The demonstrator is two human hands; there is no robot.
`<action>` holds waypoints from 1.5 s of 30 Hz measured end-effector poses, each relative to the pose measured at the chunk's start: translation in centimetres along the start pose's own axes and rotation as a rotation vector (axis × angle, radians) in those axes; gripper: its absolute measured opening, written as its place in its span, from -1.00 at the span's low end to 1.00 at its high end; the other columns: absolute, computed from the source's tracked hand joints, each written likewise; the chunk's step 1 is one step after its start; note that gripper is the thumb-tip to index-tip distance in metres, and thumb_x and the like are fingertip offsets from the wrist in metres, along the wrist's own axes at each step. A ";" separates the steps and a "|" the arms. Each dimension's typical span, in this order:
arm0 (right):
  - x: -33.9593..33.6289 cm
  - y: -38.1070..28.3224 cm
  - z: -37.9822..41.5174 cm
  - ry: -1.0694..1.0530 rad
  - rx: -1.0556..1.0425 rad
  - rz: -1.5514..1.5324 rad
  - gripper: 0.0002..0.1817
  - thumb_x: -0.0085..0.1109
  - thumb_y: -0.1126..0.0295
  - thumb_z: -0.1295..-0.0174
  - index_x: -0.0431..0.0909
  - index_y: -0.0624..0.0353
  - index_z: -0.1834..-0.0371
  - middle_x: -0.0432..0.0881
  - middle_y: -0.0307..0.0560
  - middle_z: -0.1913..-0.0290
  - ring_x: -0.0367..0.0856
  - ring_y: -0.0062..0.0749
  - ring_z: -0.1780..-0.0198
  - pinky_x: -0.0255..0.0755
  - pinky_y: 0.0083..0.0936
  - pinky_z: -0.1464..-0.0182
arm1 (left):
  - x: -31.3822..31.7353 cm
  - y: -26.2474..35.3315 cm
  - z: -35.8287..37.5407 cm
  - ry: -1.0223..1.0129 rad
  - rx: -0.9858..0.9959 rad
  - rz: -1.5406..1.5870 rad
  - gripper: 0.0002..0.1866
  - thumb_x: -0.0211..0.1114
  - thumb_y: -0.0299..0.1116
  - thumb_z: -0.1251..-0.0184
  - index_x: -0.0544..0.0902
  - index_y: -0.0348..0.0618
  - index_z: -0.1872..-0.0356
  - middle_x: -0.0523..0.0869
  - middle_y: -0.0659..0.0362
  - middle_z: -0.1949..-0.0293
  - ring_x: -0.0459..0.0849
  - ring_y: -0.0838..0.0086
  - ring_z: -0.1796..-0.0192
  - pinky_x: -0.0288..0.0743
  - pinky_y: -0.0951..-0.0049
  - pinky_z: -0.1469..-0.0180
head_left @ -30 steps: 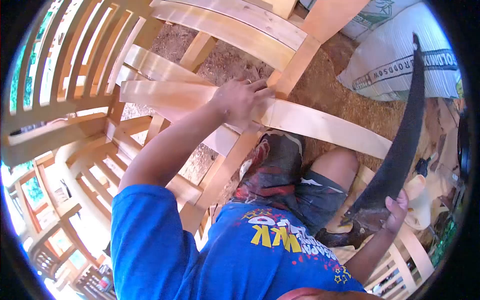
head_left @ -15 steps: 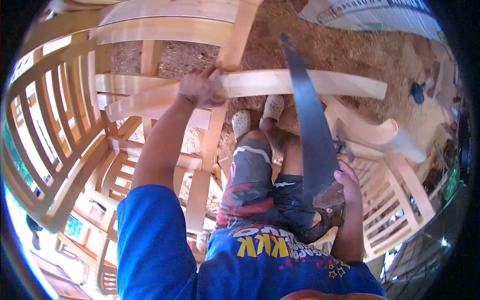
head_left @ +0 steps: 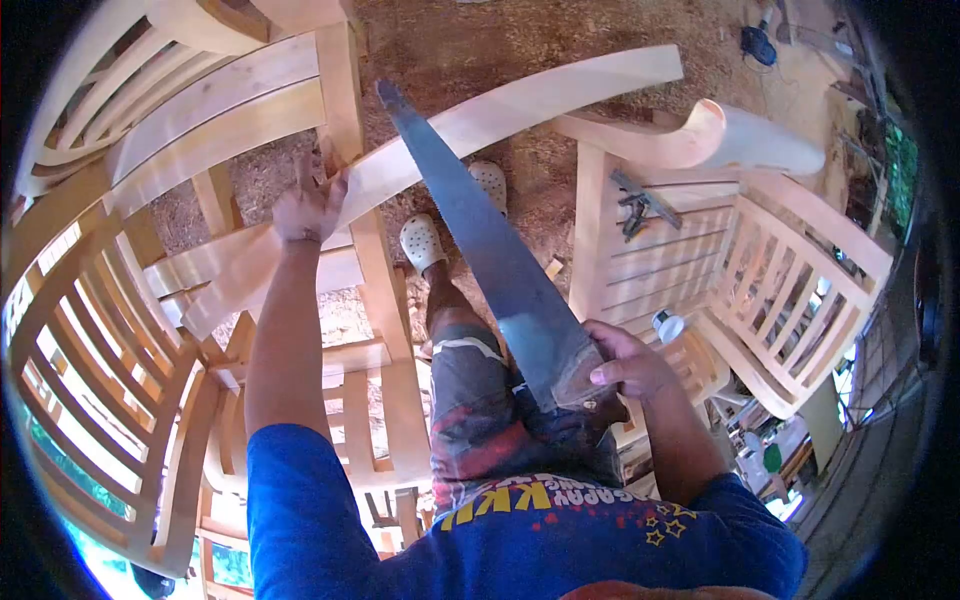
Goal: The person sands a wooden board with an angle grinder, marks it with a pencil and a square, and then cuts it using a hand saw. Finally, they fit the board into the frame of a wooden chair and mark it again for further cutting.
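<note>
The person's left hand [head_left: 305, 208] is clamped over a long, curved, pale wooden slat [head_left: 520, 100], fingers wrapped on it where it crosses the upright post of an unfinished pale wooden chair frame [head_left: 365, 250]. The slat runs from that post up toward the right, its free end out over the sawdust-strewn ground [head_left: 470, 40]. The right hand [head_left: 625, 365] is clenched around the dark handle of a long grey steel handsaw [head_left: 480, 240]; its blade slants up and left, the tip lying against the slat just beside the left hand. Two white clogs [head_left: 425, 240] stand on the ground below the slat. Another slatted pale wooden chair [head_left: 780, 290] lies to the right.
</note>
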State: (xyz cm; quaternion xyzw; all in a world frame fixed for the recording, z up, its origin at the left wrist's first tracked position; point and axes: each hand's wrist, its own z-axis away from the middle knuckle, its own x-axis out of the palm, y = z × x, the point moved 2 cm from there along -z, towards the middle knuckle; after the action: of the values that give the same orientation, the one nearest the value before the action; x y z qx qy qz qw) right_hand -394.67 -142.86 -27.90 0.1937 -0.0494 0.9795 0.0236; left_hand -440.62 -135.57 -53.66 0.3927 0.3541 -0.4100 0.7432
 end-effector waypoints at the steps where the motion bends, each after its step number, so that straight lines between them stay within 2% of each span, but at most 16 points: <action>1: 0.0 0.8 1.1 0.032 0.018 -0.027 0.01 0.56 0.33 0.12 0.35 0.41 -0.49 0.67 0.09 -0.24 0.70 -0.19 -0.22 0.55 -0.28 -0.34 | -0.6 0.2 -0.1 0.020 -0.015 0.049 -0.27 0.18 0.35 -0.46 0.49 0.04 -0.40 0.84 -0.11 0.07 0.82 -0.18 0.07 0.70 -0.17 0.04; 4: -0.8 3.6 3.8 0.074 0.033 -0.097 0.02 0.56 0.35 0.16 0.34 0.37 -0.51 0.66 0.06 -0.27 0.66 -0.15 -0.32 0.44 -0.21 -0.48 | 1.6 0.2 -0.6 0.315 0.185 -0.042 -0.22 0.11 0.43 -0.44 0.39 0.05 -0.41 0.82 -0.19 0.09 0.82 -0.22 0.10 0.69 -0.23 0.03; 7: -0.1 5.0 6.2 0.074 0.033 -0.034 0.05 0.54 0.40 0.12 0.28 0.34 -0.56 0.63 0.03 -0.30 0.65 -0.20 -0.32 0.42 -0.21 -0.49 | 0.8 2.6 -1.3 -0.010 -0.027 -0.003 -0.24 0.08 0.41 -0.47 0.37 0.05 -0.41 0.83 -0.20 0.12 0.82 -0.22 0.11 0.70 -0.22 0.03; 11: -0.2 6.4 8.2 0.049 0.046 0.193 0.11 0.58 0.45 0.13 0.22 0.27 -0.61 0.62 -0.02 -0.30 0.59 -0.30 -0.35 0.43 -0.29 -0.45 | -0.3 2.0 -0.4 0.073 -0.006 -0.009 -0.29 0.04 0.40 -0.49 0.48 0.05 -0.34 0.83 -0.21 0.19 0.83 -0.21 0.13 0.71 -0.20 0.04; 15: -0.3 6.3 8.3 -0.033 0.105 0.134 0.08 0.57 0.49 0.04 0.17 0.31 -0.62 0.61 0.03 -0.30 0.73 -0.20 -0.20 0.59 -0.21 -0.31 | -0.9 -1.5 0.5 0.074 -0.027 -0.148 -0.34 0.04 0.41 -0.49 0.53 0.08 -0.24 0.83 -0.18 0.26 0.83 -0.19 0.16 0.71 -0.19 0.08; 19: 0.3 4.9 7.6 -0.017 -0.056 0.002 0.19 0.56 0.47 0.01 0.01 0.32 -0.70 0.60 0.11 -0.29 0.77 -0.15 -0.13 0.66 -0.20 -0.23 | -0.6 -2.5 0.5 0.056 -0.004 -0.047 -0.36 0.03 0.43 -0.49 0.56 0.10 -0.17 0.82 -0.18 0.29 0.84 -0.17 0.18 0.71 -0.19 0.10; 22: 1.3 2.8 7.2 0.045 -0.204 0.038 0.30 0.57 0.41 0.00 -0.15 0.29 -0.77 0.58 0.14 -0.29 0.75 -0.16 -0.07 0.64 -0.25 -0.13 | -0.5 -1.6 -0.5 0.084 0.007 -0.092 -0.32 0.01 0.46 -0.49 0.49 0.10 -0.24 0.82 -0.19 0.31 0.83 -0.20 0.17 0.70 -0.18 0.10; 25: 3.1 1.3 6.8 0.072 -0.325 0.026 0.29 0.55 0.38 -0.01 -0.16 0.29 -0.77 0.57 0.14 -0.28 0.71 -0.20 0.01 0.60 -0.27 -0.04 | -0.3 0.6 -1.6 0.023 -0.047 -0.123 -0.26 0.02 0.49 -0.47 0.39 0.11 -0.32 0.82 -0.20 0.27 0.83 -0.22 0.14 0.70 -0.17 0.08; 26: 4.3 0.9 7.0 0.159 -0.343 0.023 0.31 0.55 0.31 0.01 -0.17 0.29 -0.77 0.56 0.12 -0.28 0.68 -0.22 0.06 0.57 -0.28 0.00 | -0.3 1.1 -2.2 -0.043 -0.060 -0.077 -0.19 0.02 0.52 -0.44 0.31 0.10 -0.39 0.82 -0.21 0.23 0.83 -0.23 0.11 0.69 -0.19 0.04; 29: 6.5 -0.4 7.6 0.216 -0.424 0.042 0.33 0.57 0.23 0.01 -0.17 0.31 -0.76 0.54 0.09 -0.29 0.65 -0.25 0.10 0.56 -0.30 -0.01 | -0.6 2.0 -2.2 0.014 -0.041 -0.002 -0.12 0.06 0.58 -0.37 0.31 0.07 -0.40 0.81 -0.25 0.08 0.82 -0.20 0.02 0.68 -0.21 -0.03; 32: 7.5 -1.5 7.9 0.249 -0.526 0.178 0.32 0.55 0.17 0.00 -0.14 0.35 -0.75 0.54 0.03 -0.28 0.61 -0.39 0.13 0.55 -0.41 0.06 | -1.8 3.8 -2.4 -0.014 -0.085 0.051 0.00 0.15 0.63 -0.25 0.30 0.04 -0.44 0.72 -0.22 -0.14 0.76 -0.14 -0.17 0.64 -0.15 -0.18; 35: 9.7 -3.2 7.4 0.380 -0.497 0.285 0.24 0.51 0.16 -0.03 -0.06 0.38 -0.72 0.56 -0.03 -0.24 0.58 -0.54 0.18 0.52 -0.55 0.15 | -1.5 5.5 -2.8 0.064 -0.107 -0.072 0.09 0.25 0.67 -0.11 0.30 0.03 -0.45 0.55 -0.14 -0.32 0.65 -0.08 -0.32 0.58 -0.08 -0.30; 36: 10.6 -3.9 7.1 0.394 -0.489 0.293 0.14 0.42 0.30 -0.02 0.02 0.35 -0.71 0.59 -0.08 -0.17 0.56 -0.62 0.23 0.48 -0.63 0.21 | -1.4 5.9 -2.8 0.097 -0.103 -0.085 0.08 0.31 0.63 -0.10 0.31 0.00 -0.42 0.53 -0.14 -0.31 0.64 -0.12 -0.32 0.59 -0.10 -0.28; 40: 11.8 -3.0 5.8 0.440 -0.531 0.484 0.05 0.20 0.54 0.05 0.11 0.30 -0.68 0.60 -0.04 -0.10 0.58 -0.56 0.25 0.54 -0.55 0.18 | -1.8 6.9 -2.6 0.137 -0.123 -0.074 0.07 0.45 0.54 -0.05 0.34 -0.06 -0.36 0.49 -0.13 -0.28 0.60 -0.18 -0.33 0.61 -0.14 -0.27; 43: 12.8 -2.7 5.2 0.436 -0.495 0.579 0.04 0.17 0.54 0.10 0.16 0.33 -0.65 0.60 0.02 -0.12 0.60 -0.51 0.25 0.56 -0.52 0.17 | -1.6 6.0 -2.5 0.129 -0.109 -0.005 0.11 0.41 0.60 -0.02 0.32 0.02 -0.42 0.47 -0.09 -0.31 0.59 -0.13 -0.36 0.58 -0.09 -0.30; 45: 13.5 -3.5 4.8 0.407 -0.562 0.681 0.03 0.16 0.52 0.13 0.19 0.36 -0.63 0.61 0.09 -0.13 0.63 -0.47 0.24 0.58 -0.50 0.18 | -1.6 6.2 -2.8 0.122 -0.089 0.003 0.13 0.39 0.63 0.00 0.31 0.08 -0.46 0.47 -0.08 -0.32 0.59 -0.11 -0.36 0.57 -0.07 -0.31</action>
State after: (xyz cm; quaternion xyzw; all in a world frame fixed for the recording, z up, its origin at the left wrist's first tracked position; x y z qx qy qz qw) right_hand -405.11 -139.52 -18.04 -0.0431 -0.3670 0.8983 -0.2378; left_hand -436.40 -130.40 -51.68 0.3841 0.4158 -0.3681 0.7376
